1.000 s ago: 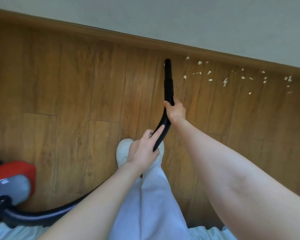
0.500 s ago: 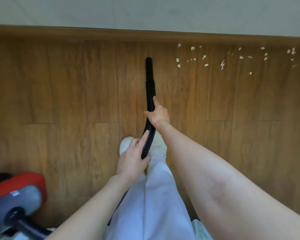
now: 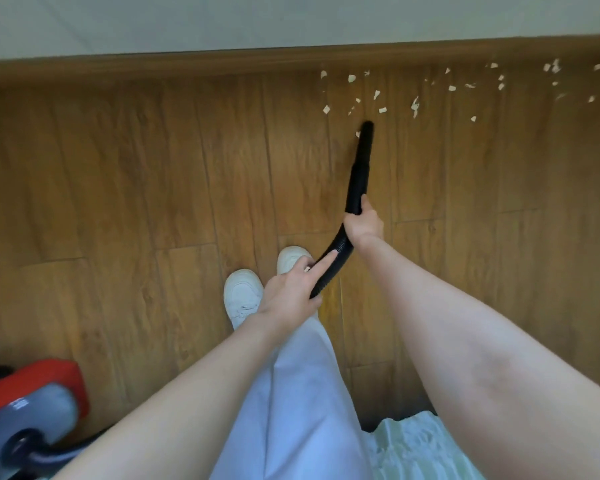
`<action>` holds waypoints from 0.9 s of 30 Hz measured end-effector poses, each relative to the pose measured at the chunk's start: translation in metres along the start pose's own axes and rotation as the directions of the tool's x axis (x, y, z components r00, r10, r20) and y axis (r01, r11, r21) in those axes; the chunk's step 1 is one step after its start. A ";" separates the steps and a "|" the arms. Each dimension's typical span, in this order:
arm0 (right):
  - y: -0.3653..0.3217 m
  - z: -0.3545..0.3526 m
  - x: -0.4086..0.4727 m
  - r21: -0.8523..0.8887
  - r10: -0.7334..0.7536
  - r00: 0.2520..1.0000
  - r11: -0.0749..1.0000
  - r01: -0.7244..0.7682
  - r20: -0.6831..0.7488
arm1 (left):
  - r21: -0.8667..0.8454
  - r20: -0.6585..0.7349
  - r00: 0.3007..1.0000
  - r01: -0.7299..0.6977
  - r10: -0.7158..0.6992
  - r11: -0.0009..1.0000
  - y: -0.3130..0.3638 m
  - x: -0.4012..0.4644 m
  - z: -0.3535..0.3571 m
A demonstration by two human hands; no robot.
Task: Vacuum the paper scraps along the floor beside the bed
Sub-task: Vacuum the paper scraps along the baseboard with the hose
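Note:
Both hands hold a black vacuum hose (image 3: 357,174). My right hand (image 3: 364,225) grips it where the smooth nozzle tube meets the ribbed part. My left hand (image 3: 291,289) clasps the ribbed part lower down, index finger stretched along it. The nozzle tip (image 3: 367,127) rests on the wooden floor at the near edge of several small white paper scraps (image 3: 381,110), one scrap touching its left side. More scraps (image 3: 499,85) trail to the right along the wooden skirting board (image 3: 187,65).
The red and grey vacuum body (image 3: 32,407) sits at the bottom left, its hose leading off under my arm. My white shoes (image 3: 241,296) and pale trousers stand mid-floor. A pale bedcover edge (image 3: 416,445) shows at the bottom right.
The nozzle has swung right and back from the bare floor by the skirting board to the near edge of the scraps. Both hands moved right with it.

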State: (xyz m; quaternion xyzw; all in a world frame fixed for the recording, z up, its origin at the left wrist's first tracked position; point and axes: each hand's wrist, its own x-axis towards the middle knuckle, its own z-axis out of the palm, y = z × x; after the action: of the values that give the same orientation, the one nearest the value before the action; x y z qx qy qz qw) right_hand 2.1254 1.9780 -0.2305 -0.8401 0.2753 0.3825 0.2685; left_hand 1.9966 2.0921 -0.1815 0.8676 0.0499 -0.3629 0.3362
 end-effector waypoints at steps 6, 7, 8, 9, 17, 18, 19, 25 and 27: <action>0.012 0.006 -0.009 0.063 0.007 0.998 0.998 -0.011 0.064 | -0.012 0.011 0.999 0.034 -0.034 0.999 0.003 -0.015 0.010; 0.008 0.011 -0.010 0.053 -0.011 0.997 0.999 0.007 0.077 | -0.040 -0.002 0.999 0.050 -0.050 0.998 0.000 -0.018 0.010; 0.003 0.016 -0.012 0.034 -0.032 0.995 0.999 0.029 0.091 | -0.069 -0.018 0.998 0.060 -0.062 0.996 -0.002 -0.021 0.009; -0.004 0.020 -0.013 0.011 -0.057 0.993 0.998 0.056 0.108 | -0.090 -0.037 0.997 0.069 -0.072 0.994 -0.005 -0.023 0.007; -0.055 0.035 -0.008 -0.130 -0.209 0.957 0.963 0.238 0.203 | -0.145 -0.160 0.979 0.101 -0.124 0.984 -0.016 -0.017 -0.014; -0.057 0.033 -0.006 -0.116 -0.200 0.962 0.968 0.224 0.186 | -0.133 -0.166 0.980 0.090 -0.112 0.987 -0.016 -0.014 -0.016; -0.057 0.030 -0.004 -0.094 -0.186 0.969 0.975 0.203 0.161 | -0.112 -0.170 0.981 0.078 -0.097 0.991 -0.016 -0.010 -0.018; -0.028 0.002 0.005 0.067 0.031 0.998 0.997 -0.027 -0.054 | 0.004 -0.100 0.995 -0.008 0.008 1.000 -0.002 0.008 -0.015; -0.017 -0.005 0.006 0.122 0.097 0.993 0.989 -0.087 -0.075 | 0.043 -0.077 0.996 -0.034 0.037 0.998 0.005 0.010 -0.010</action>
State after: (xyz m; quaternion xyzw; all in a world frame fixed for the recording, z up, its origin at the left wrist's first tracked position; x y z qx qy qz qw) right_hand 2.1426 1.9851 -0.2290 -0.8239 0.3465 0.3432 0.2886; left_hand 2.0118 2.0933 -0.1801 0.8888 0.0400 -0.3237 0.3220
